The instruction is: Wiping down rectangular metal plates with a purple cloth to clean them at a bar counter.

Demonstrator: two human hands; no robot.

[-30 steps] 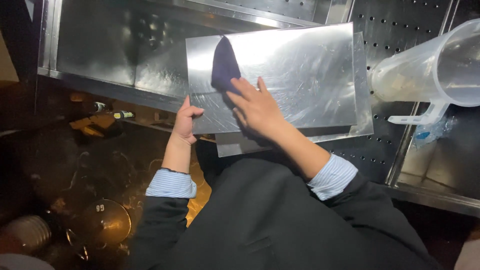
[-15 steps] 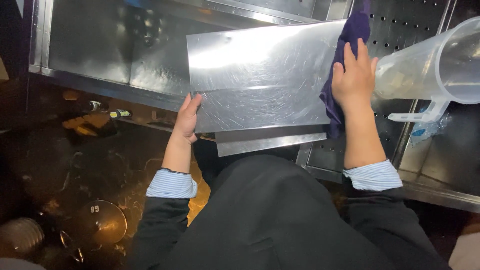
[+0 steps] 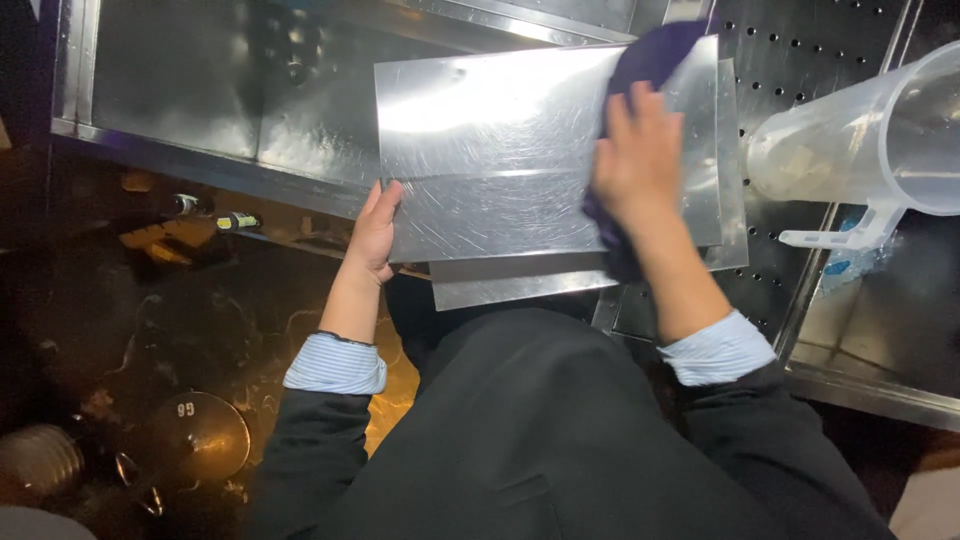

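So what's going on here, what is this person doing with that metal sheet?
A person in a dark jacket is wiping a flat shiny metal sheet with a dark purple cloth. The left hand grips the sheet's lower left edge, while the right hand presses the cloth against the sheet's right side. More metal sheets lie stacked underneath, over a steel sink. A clear plastic jug lies on its side to the right.
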